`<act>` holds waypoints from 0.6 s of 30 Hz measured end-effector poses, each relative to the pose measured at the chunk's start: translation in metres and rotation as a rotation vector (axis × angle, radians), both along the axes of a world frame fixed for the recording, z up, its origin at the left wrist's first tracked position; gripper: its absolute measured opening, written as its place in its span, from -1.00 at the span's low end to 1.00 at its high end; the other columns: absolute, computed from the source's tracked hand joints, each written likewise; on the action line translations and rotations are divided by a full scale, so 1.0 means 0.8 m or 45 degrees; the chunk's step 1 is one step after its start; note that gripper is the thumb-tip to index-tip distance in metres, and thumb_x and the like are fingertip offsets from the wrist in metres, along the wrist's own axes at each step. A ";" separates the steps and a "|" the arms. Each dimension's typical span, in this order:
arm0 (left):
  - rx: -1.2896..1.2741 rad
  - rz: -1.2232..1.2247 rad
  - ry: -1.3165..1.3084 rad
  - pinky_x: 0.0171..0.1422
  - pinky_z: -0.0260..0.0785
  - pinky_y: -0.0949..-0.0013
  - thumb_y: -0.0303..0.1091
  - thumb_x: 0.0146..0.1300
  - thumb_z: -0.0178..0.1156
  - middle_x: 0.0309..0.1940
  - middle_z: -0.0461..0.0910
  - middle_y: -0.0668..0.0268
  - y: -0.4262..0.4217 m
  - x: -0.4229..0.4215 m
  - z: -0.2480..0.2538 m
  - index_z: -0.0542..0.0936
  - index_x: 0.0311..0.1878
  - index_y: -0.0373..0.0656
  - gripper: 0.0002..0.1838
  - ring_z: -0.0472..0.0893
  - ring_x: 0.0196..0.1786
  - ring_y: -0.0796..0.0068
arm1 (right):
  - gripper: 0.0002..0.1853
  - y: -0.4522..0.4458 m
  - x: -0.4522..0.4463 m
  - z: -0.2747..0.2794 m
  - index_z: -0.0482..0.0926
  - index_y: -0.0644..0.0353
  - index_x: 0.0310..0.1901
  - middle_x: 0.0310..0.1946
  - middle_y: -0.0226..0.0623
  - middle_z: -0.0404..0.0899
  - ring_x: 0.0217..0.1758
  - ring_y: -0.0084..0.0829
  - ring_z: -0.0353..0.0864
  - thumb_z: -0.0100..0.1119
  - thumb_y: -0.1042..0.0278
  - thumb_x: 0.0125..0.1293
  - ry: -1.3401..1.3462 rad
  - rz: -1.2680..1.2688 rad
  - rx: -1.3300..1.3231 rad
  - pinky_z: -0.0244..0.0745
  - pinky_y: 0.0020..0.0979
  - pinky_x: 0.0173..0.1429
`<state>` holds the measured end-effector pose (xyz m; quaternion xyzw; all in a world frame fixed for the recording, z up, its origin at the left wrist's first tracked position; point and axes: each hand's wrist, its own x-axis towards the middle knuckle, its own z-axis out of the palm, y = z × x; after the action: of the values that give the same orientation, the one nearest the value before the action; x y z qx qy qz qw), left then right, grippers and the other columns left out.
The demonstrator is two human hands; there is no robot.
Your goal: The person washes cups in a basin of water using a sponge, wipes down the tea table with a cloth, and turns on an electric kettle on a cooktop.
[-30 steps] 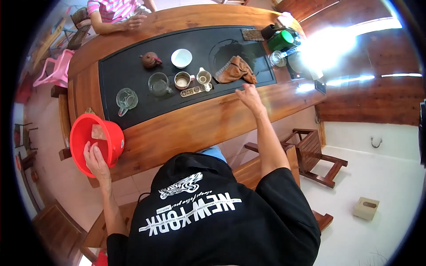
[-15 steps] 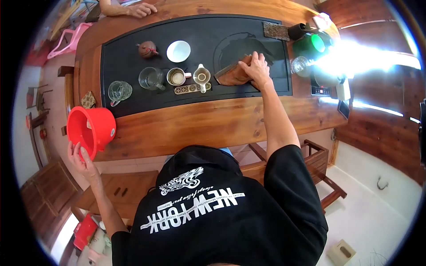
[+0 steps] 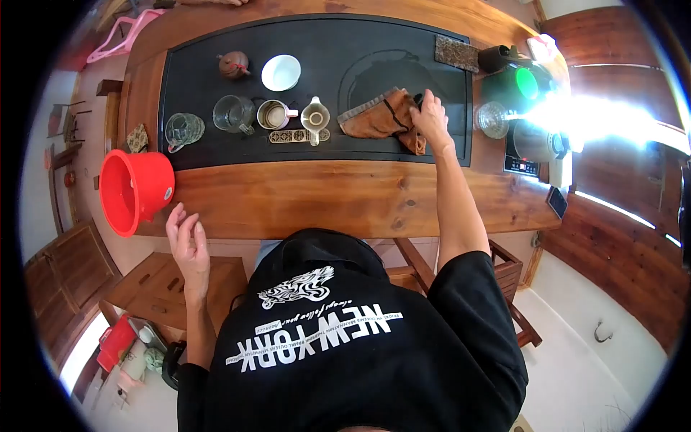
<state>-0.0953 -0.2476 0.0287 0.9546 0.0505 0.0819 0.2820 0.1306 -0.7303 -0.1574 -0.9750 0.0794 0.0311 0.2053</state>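
My right hand (image 3: 430,121) is at the right end of a brown cloth (image 3: 378,119) with a dark stripe and grey edge, which lies partly spread on the black tea tray (image 3: 302,158). Its fingers are closed at the cloth; a dark patch between thumb and fingers is not clear. Left of the cloth are a spouted pitcher (image 3: 315,119), a handled metal strainer cup (image 3: 274,115) and a glass pitcher (image 3: 234,115). My left hand (image 3: 188,248) hangs in front of the table edge, fingers loosely curled and apart, holding nothing. Beside it is a red bucket (image 3: 157,180).
A brown teapot (image 3: 233,65), a white bowl (image 3: 281,73) and a glass mug (image 3: 185,131) stand on the tray. To the right are a glass vessel (image 3: 492,119), a metal kettle (image 3: 534,140) and a phone (image 3: 557,202). Another person's hand shows at the top edge.
My left hand has moved right, away from the red bucket's rim. The cloth, folded under my right hand before, now lies more spread out, with that hand at its right end.
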 end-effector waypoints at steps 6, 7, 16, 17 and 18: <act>-0.064 -0.050 0.034 0.29 0.33 0.29 -0.59 0.34 0.11 0.28 0.38 0.11 -0.024 0.009 -0.015 0.59 -0.04 -0.34 -0.83 0.45 0.22 0.19 | -0.66 -0.012 -0.007 -0.006 0.61 0.26 -0.12 -0.02 0.04 0.58 0.05 0.05 0.58 0.29 0.21 0.14 0.363 -0.064 0.376 0.51 -0.05 0.07; -0.077 -0.086 0.023 0.30 0.32 0.29 -0.57 0.35 0.11 0.28 0.38 0.11 -0.027 0.010 -0.016 0.58 -0.03 -0.33 -0.83 0.45 0.23 0.20 | -0.72 -0.011 -0.008 -0.007 0.64 0.29 -0.22 -0.08 0.05 0.60 0.01 0.03 0.61 0.28 0.24 0.13 0.306 -0.077 0.392 0.53 -0.10 0.04; -0.192 -0.160 0.023 0.20 0.38 0.34 -0.60 0.31 0.12 0.23 0.42 0.11 -0.059 0.016 -0.026 0.58 -0.07 -0.33 -0.84 0.51 0.10 0.28 | -0.85 -0.006 0.003 0.104 0.59 0.34 -0.28 -0.52 -0.31 0.57 -0.39 -0.54 0.53 0.21 0.42 0.19 0.176 0.060 0.821 0.45 -0.40 -0.29; -0.194 -0.149 0.030 0.20 0.38 0.34 -0.60 0.31 0.12 0.23 0.42 0.11 -0.061 0.016 -0.027 0.58 -0.07 -0.33 -0.84 0.51 0.10 0.28 | -0.86 -0.006 0.005 0.124 0.59 0.34 -0.28 -0.51 -0.33 0.57 -0.39 -0.57 0.52 0.21 0.43 0.21 0.149 0.094 0.849 0.45 -0.42 -0.28; -0.191 -0.162 0.027 0.14 0.42 0.35 -0.61 0.28 0.14 0.21 0.43 0.12 -0.062 0.017 -0.029 0.58 -0.08 -0.33 -0.84 0.53 0.05 0.29 | -0.86 -0.006 0.007 0.139 0.60 0.34 -0.26 -0.49 -0.30 0.59 -0.39 -0.54 0.53 0.22 0.44 0.22 0.168 0.077 0.868 0.46 -0.41 -0.26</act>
<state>-0.0819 -0.2976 0.0056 0.9328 -0.0012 0.0495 0.3569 0.1361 -0.7355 -0.0462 -0.8481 0.0486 0.1248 0.5126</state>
